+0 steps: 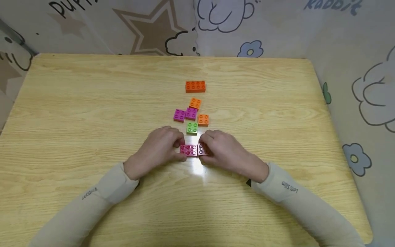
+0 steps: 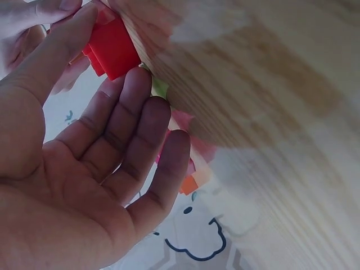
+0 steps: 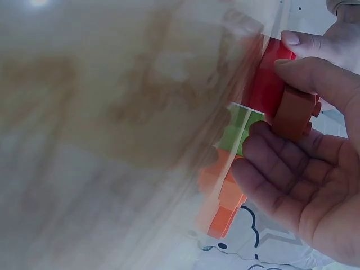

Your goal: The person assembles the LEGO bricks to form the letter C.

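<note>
Near the middle of the table, a long red toy building brick (image 1: 188,150) lies end to end with a small brown brick (image 3: 293,113). My left hand (image 1: 162,144) pinches the red brick's left end between thumb and fingers. From the other side, my right hand (image 1: 224,148) pinches the brown brick, covering part of it in the head view. The two bricks sit side by side, studs up. Just beyond them lies a green brick (image 1: 192,128), touched by neither hand.
Behind the green brick are two purple bricks, one (image 1: 179,115) left of the other (image 1: 191,113), and two small orange bricks, one (image 1: 203,120) nearer than the other (image 1: 195,103). Farther back lies a long orange-red brick (image 1: 195,86). A patterned wall (image 1: 277,27) borders the wooden table (image 1: 92,92).
</note>
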The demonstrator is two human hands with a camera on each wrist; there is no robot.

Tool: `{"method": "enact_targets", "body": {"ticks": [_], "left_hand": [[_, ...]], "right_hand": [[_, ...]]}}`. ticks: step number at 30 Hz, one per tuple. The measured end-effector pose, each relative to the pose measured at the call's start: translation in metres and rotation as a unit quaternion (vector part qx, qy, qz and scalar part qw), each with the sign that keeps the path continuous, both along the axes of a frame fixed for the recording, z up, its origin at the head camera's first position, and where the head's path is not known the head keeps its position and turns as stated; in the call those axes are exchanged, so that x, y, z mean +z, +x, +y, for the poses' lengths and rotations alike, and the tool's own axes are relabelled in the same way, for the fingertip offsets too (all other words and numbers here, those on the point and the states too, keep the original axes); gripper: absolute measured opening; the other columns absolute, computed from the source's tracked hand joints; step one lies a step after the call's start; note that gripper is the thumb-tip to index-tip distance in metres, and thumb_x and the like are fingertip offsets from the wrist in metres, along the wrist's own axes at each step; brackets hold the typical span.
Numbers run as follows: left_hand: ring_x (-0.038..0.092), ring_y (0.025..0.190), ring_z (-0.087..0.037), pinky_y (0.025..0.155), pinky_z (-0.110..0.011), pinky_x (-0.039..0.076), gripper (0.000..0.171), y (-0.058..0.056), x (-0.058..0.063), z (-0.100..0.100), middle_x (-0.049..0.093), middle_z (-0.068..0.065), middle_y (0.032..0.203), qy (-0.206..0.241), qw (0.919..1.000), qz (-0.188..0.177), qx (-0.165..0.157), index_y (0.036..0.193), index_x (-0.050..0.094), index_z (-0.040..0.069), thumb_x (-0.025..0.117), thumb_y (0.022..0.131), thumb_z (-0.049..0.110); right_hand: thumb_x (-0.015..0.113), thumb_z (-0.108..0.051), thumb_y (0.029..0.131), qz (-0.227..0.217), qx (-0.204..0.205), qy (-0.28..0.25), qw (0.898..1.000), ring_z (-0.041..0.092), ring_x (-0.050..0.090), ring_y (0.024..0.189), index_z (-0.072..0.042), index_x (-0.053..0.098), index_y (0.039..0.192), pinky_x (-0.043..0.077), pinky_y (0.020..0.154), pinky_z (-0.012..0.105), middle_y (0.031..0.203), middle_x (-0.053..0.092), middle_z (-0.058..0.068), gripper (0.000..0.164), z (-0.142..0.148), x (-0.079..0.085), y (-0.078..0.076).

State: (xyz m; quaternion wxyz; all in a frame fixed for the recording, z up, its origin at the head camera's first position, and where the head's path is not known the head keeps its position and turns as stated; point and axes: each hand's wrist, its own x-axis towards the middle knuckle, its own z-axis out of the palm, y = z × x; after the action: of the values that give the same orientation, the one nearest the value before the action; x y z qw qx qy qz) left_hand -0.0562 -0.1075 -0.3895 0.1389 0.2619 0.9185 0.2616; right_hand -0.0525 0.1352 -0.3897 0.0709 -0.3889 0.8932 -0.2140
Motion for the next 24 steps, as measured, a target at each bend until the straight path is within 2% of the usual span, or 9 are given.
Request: {"method": "enact_targets", "body": {"ticks": [8,13,16,18,24], "left_hand": [[0.057,0.078,-0.019,0.075,-0.039,0.050,0.034,-0.001,0.001,-0.001,0.063,0.003,0.078,0.005,0.9999,-0.015,-0.002,0.092,0.078,0.007,0.102,0.076,0.025],[0.066,0.088,-0.019,0.086,-0.042,0.056,0.035,-0.007,0.005,-0.008,0.073,0.000,0.092,0.021,0.9968,-0.077,0.005,0.102,0.080,0.005,0.100,0.081,0.024],[0.071,0.095,-0.021,0.093,-0.044,0.058,0.034,-0.015,0.008,-0.016,0.076,-0.004,0.101,0.044,0.9913,-0.121,0.028,0.107,0.080,0.003,0.097,0.084,0.020],[0.071,0.095,-0.022,0.093,-0.045,0.058,0.030,-0.022,0.008,-0.023,0.077,-0.005,0.101,0.061,0.9882,-0.132,0.048,0.107,0.079,0.002,0.095,0.087,0.017],[0.068,0.093,-0.025,0.087,-0.042,0.055,0.023,-0.042,0.005,-0.036,0.074,-0.008,0.099,0.104,0.9820,-0.109,0.114,0.107,0.075,0.002,0.090,0.092,0.011]], "right_hand": [[0.091,-0.015,0.085,0.009,0.003,-0.002,1.000,0.018,0.057,0.078,-0.006,0.067,0.096,0.052,0.067,0.032,0.084,0.058,-0.002,0.028,0.000,-0.001,0.000],[0.091,-0.016,0.086,0.008,0.006,-0.007,1.000,0.016,0.055,0.076,-0.007,0.066,0.094,0.050,0.066,0.031,0.082,0.055,-0.003,0.028,0.000,-0.001,-0.001],[0.090,-0.016,0.086,0.008,0.008,-0.010,1.000,0.016,0.055,0.076,-0.008,0.066,0.094,0.050,0.066,0.031,0.082,0.055,-0.004,0.027,0.001,-0.002,-0.001],[0.090,-0.016,0.086,0.010,0.009,-0.009,1.000,0.016,0.056,0.076,-0.007,0.067,0.094,0.051,0.066,0.031,0.082,0.055,-0.004,0.026,0.001,-0.002,-0.001],[0.091,-0.016,0.086,0.014,0.014,-0.005,1.000,0.017,0.058,0.078,-0.007,0.067,0.096,0.054,0.070,0.032,0.083,0.057,-0.003,0.027,0.002,-0.003,0.000]]}}
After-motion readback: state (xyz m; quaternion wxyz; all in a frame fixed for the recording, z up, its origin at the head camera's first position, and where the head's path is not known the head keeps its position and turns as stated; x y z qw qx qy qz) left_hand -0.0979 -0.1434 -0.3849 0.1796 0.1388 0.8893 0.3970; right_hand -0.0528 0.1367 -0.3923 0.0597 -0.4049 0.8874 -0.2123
